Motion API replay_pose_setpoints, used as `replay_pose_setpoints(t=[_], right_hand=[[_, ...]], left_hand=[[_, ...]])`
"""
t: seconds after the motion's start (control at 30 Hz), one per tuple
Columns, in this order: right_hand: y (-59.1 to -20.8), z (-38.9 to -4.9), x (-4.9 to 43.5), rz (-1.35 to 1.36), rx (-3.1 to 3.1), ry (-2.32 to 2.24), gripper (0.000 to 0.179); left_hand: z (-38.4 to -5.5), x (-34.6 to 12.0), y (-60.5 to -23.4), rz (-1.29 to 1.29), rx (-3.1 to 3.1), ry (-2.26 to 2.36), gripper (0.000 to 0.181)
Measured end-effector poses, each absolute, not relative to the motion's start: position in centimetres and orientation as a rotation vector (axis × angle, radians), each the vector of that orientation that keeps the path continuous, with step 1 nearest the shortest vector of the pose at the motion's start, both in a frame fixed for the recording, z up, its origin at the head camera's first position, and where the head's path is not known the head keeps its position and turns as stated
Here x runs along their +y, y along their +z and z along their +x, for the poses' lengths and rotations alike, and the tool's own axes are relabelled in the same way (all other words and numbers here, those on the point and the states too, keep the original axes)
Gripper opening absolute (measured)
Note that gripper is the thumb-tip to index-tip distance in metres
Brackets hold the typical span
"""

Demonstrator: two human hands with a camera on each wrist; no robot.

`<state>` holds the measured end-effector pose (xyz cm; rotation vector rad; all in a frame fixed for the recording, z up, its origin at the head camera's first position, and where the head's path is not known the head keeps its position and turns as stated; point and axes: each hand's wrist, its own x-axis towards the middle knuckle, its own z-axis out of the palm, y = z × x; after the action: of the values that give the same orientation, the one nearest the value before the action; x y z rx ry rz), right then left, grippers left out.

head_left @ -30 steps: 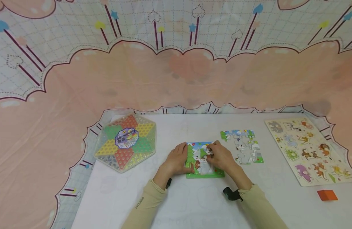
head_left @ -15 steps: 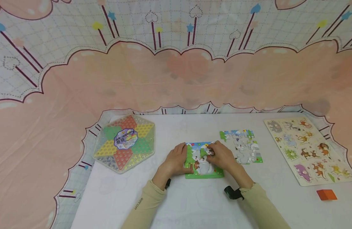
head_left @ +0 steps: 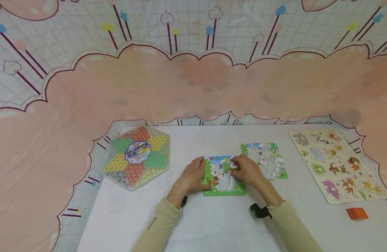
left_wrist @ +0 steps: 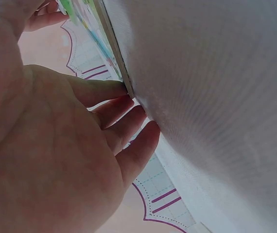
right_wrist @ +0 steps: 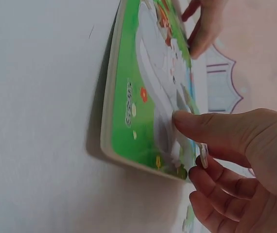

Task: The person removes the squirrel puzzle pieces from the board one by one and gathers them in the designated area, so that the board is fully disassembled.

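Note:
A rabbit jigsaw puzzle board [head_left: 224, 193] with a green lower border lies on the white table in the head view. Along its left edge rests my left hand [head_left: 189, 177], the thumb on the lower left of the picture. In the left wrist view its fingers [left_wrist: 107, 92] touch the board's edge and the table. My right hand [head_left: 248, 170] is over the board's upper right, pinching a small jigsaw piece [right_wrist: 203, 156] between thumb and fingers. The right wrist view shows that piece tilted, edge on; its picture is mostly hidden.
Joined jigsaw pieces [head_left: 269, 162] lie just right of the board. Farther right are an animal peg board [head_left: 339, 164] and an orange block [head_left: 357, 213]. A hexagonal Chinese checkers set [head_left: 136, 159] sits on the left. A patterned curtain [head_left: 193, 84] hangs behind the table.
My right hand has shifted slightly right with its fingertips, uncovering more of the rabbit picture. The left hand and the board have stayed in place.

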<state>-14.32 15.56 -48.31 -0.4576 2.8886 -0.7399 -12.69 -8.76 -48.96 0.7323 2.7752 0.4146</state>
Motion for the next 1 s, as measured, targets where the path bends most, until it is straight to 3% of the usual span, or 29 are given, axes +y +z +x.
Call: replay_pose_setpoints(t=[1.0], right_hand=[[-47.9,-15.4,19.3,-0.418,2.881,-0.752,0.042]], left_hand=[[-12.7,-8.8,-48.9,0.711,2.767,0.42,0.109]])
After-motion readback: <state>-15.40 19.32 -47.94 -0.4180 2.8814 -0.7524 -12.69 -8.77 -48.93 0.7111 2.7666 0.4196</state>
